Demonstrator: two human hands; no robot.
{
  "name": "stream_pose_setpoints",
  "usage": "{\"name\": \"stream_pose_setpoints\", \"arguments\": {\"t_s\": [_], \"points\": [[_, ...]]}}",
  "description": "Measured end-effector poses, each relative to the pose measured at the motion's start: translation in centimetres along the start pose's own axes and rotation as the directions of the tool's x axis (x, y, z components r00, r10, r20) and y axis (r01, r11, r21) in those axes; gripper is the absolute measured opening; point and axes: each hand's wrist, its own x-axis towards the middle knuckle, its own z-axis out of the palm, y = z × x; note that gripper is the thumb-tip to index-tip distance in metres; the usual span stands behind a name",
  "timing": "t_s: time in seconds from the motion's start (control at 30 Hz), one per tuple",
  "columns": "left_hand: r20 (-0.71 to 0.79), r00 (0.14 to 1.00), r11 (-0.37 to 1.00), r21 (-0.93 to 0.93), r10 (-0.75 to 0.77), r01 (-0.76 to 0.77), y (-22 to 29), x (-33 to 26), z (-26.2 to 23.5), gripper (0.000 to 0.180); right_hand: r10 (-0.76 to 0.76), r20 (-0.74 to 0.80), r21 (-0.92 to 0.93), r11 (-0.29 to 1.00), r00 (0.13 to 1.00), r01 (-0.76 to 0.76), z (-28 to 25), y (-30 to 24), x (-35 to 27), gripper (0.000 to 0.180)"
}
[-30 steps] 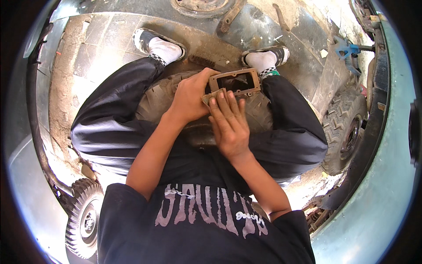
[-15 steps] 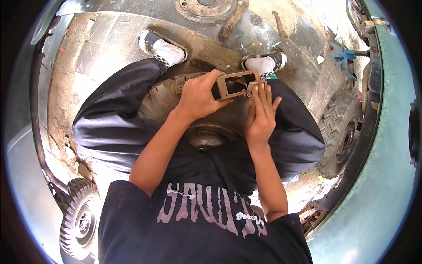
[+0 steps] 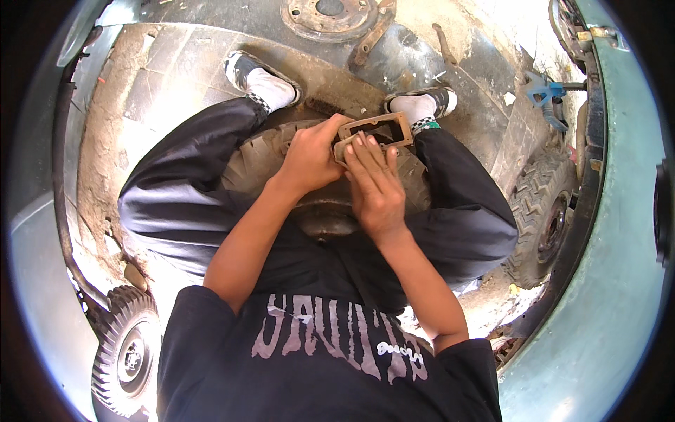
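Observation:
My left hand grips the left end of a metal housing, a box-like casting with a rectangular opening framed by a flat tan rim. My right hand lies over the near side of that rim, its fingers stretched out and pressed together. Under those fingertips is a small tan sheet that looks like sandpaper, flat against the rim. Both hands work above a worn tyre that lies between my legs. The underside of the housing is hidden.
A rusty wheel rim and a flat metal bar lie on the floor ahead. Further right stands a wheel with a chunky tyre, below a blue clamp-like part. Pale green vehicle panels flank me; another wheel is at lower left.
My right hand has slid left along the near rim with the tan sheet, from the housing's right end toward my left hand. The housing has tilted slightly; my left hand keeps its grip.

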Motion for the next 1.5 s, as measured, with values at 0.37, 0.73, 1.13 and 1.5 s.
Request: {"name": "stream_pose_setpoints", "arguments": {"t_s": [0.37,0.73,1.13,1.5], "points": [[0.045,0.997,0.998,-0.015,-0.065,0.066,1.5,0.5,-0.1,0.064,0.324,-0.228,0.086,0.946,0.918,-0.313,-1.4,4.9,-0.4,0.043],[-0.041,0.988,0.988,0.005,-0.152,0.152,1.2,-1.9,-0.7,0.077,0.172,-0.103,0.181,0.972,0.980,-0.152,-4.8,0.8,0.2,0.042],[-0.062,0.998,0.999,-0.032,-0.006,0.004,-2.6,-0.9,1.0,0.065,-0.021,0.166,-0.187,0.981,0.986,0.053,-1.5,-1.7,4.4,0.047],[-0.164,0.986,0.999,0.001,-0.042,0.043,-1.8,-1.1,1.2,0.056,-0.036,0.137,-0.150,0.987,0.990,0.057,-1.9,-1.6,3.7,0.043]]}}
